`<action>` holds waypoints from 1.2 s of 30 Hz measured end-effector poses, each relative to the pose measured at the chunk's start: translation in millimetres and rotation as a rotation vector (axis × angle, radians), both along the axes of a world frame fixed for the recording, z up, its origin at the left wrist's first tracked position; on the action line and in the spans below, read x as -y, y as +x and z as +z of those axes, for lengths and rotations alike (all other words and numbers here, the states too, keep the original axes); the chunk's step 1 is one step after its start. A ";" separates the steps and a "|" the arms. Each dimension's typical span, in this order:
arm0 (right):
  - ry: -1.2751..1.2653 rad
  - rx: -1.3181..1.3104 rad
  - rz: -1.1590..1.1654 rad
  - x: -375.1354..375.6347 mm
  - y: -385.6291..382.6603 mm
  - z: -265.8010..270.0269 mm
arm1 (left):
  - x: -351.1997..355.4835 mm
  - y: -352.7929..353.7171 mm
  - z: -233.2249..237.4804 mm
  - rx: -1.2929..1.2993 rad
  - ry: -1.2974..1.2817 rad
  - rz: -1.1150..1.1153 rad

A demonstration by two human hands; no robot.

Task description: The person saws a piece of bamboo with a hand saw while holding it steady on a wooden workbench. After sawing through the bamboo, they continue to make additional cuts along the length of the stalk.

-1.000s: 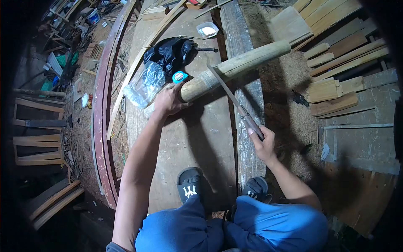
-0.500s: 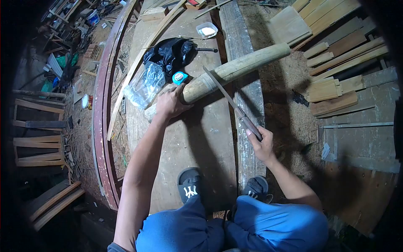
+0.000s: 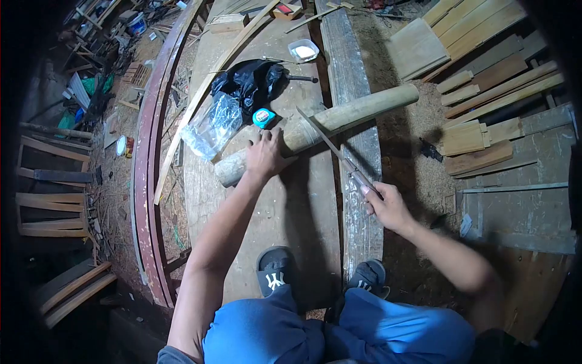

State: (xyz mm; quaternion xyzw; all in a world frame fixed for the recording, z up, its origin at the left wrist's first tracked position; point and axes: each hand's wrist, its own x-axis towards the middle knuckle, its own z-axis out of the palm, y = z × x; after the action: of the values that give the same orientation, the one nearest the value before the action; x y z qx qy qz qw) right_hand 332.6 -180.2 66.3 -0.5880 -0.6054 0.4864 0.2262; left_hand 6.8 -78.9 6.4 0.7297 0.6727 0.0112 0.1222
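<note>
A thick bamboo pole (image 3: 357,113) lies slantwise across the plank bench, its left end lower and its right end reaching past the bench edge. My left hand (image 3: 264,155) presses on the pole near its left end, fingers over the top. In my right hand (image 3: 388,208) is the handle of a narrow-bladed handsaw (image 3: 330,144), fingers closed round it. The blade crosses the pole close to its ringed joint. Just beyond my left hand sits a turquoise tape measure (image 3: 263,118), with a clear plastic bag (image 3: 215,127) and a black plastic bag (image 3: 247,87) around it.
My sandalled feet stand on the plank bench (image 3: 242,242). A white tub (image 3: 303,51) and a wooden box (image 3: 227,23) lie farther up it. A long reddish beam (image 3: 145,164) runs along the left. Stacked boards (image 3: 464,139) lie on the right, above sawdust-covered ground.
The pole has swung to a flatter slant, its right end lower in view. My left hand has shifted right along it, showing more of the left end. My right hand and saw are slightly lower and farther right.
</note>
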 end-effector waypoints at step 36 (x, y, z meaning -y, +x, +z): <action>0.160 -0.245 -0.447 41.5 -143.6 -81.2 | -46.5 0.2 -27.8 0.017 0.292 0.131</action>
State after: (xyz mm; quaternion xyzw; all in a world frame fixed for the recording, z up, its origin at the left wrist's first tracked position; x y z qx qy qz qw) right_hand 189.0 -221.8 -15.0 -0.6241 -0.4652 0.4425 0.4453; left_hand 7.0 -32.5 -21.4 0.6943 0.7088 0.1232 0.0195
